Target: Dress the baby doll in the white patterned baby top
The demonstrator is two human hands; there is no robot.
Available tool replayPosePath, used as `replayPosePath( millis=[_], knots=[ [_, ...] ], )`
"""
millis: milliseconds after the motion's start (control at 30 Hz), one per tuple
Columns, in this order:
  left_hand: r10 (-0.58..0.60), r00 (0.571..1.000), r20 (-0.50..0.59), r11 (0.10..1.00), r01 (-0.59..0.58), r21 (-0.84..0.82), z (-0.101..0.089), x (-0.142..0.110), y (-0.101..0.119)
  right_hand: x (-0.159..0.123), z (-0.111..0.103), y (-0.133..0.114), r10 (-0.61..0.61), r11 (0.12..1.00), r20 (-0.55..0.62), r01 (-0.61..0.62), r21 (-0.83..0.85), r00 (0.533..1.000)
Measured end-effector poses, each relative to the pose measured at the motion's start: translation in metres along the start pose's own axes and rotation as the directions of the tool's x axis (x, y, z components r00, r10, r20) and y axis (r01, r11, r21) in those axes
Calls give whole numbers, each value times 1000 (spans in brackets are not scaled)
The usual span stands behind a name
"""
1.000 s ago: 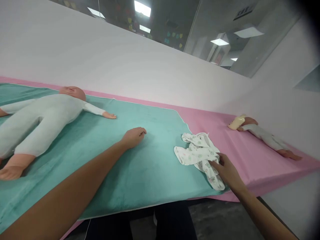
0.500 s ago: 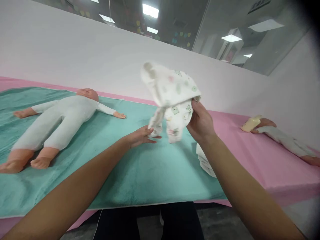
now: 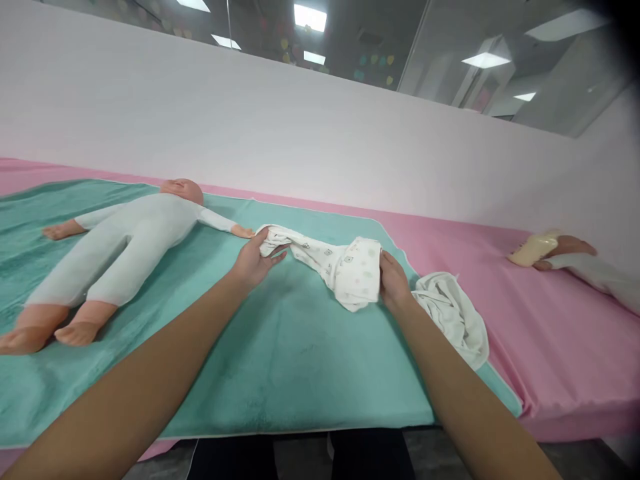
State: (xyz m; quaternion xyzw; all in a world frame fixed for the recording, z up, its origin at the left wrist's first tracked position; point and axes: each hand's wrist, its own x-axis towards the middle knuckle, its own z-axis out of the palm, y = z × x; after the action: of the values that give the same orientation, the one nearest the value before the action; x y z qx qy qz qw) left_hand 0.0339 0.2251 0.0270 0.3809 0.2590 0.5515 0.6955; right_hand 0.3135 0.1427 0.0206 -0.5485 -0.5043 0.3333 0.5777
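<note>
A white baby garment (image 3: 356,273) with small printed figures stretches between my two hands, low over the teal towel. My left hand (image 3: 253,260) grips its narrow gathered end, close to the hand of a baby doll (image 3: 145,223) in a pale bodysuit. At the wider end, my right hand (image 3: 393,279) is closed on the edge, its fingertips partly hidden behind the cloth. Just beyond my right wrist lies a crumpled white cloth (image 3: 453,317), partly covered by my forearm.
The teal towel (image 3: 300,373) lies over a pink sheet (image 3: 500,300) on the table. A second doll (image 3: 600,270) lies at the far right with a pale yellow piece (image 3: 535,248) by its head. A white wall (image 3: 300,133) runs along the back.
The garment has come down from in front of the wall to the towel and is drawn out sideways. My left hand has moved left and up with its end; my right hand has lowered.
</note>
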Motion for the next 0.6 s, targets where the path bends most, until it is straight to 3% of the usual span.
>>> replayPosePath(
  millis=[67,167,200,267,333,367,433,500,600],
  knots=[
    [-31,991,130,999,28,20,9,-6,0,-3,6,-2,-11,996,11,10,93,1000],
    [-141,937,319,984,97,150,29,-21,-7,-15,28,-9,-118,990,236,95,106,964],
    [-214,900,380,966,135,222,34,-26,-9,-20,37,-11,-140,990,337,123,73,931],
    [-381,779,498,907,211,365,37,-34,-12,-30,52,-16,-134,988,475,153,-3,870],
    [-470,666,580,872,247,423,32,-36,-9,-42,60,-18,-108,986,462,154,-62,880],
    [-474,641,604,873,252,418,26,-35,-7,-47,61,-20,-99,985,410,148,-90,907],
    [-466,632,619,880,256,401,14,-28,-2,-58,55,-23,-103,977,292,152,-150,951],
    [-465,652,599,879,261,399,4,-21,2,-66,36,-31,-123,964,199,165,-211,972],
    [-431,728,534,888,238,392,1,-14,1,-63,-7,-52,-168,931,-67,136,-338,984]
  ],
)
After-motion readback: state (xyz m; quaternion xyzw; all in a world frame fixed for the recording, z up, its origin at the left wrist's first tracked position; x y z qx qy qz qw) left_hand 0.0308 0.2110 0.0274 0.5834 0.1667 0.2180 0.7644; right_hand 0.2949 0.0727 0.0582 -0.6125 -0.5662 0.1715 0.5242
